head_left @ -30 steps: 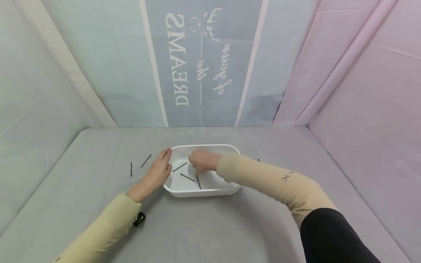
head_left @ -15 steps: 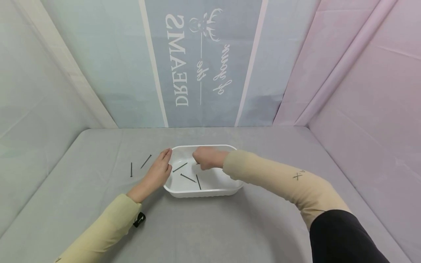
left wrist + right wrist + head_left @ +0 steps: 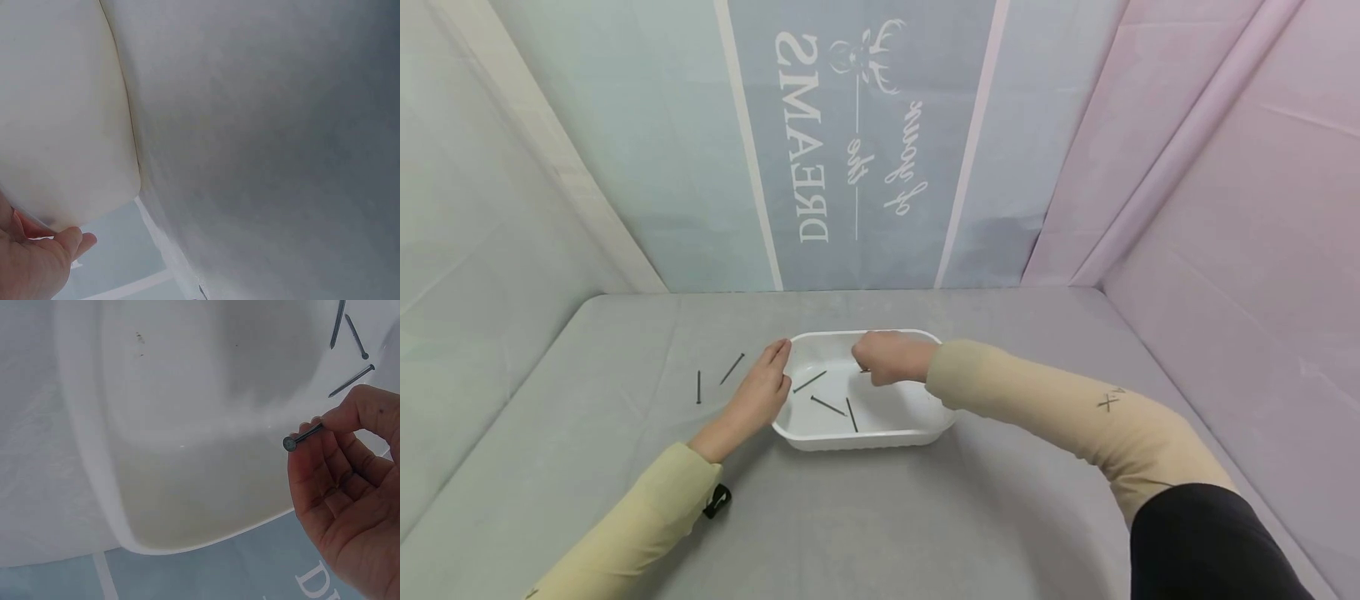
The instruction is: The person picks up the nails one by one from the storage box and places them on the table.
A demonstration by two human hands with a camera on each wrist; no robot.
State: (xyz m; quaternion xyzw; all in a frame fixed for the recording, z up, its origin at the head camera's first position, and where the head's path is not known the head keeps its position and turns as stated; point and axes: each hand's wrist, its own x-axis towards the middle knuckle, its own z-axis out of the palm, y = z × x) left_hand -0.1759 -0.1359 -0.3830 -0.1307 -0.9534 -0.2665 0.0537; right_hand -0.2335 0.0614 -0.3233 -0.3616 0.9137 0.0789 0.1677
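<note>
Right hand, fingers pinching a nail over a white tray near the far edge of the bench, left hand gripping the tray, three nails inside.

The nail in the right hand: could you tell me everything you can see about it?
The nail looks like grey metal, with a flat, round head and a slim shank that is straight where it shows. The right-hand grip pinches the shank, leaving the head sticking out; the pointed end is hidden. It is held at a slant over the inside of the white tub and appears clear of its floor.
</note>
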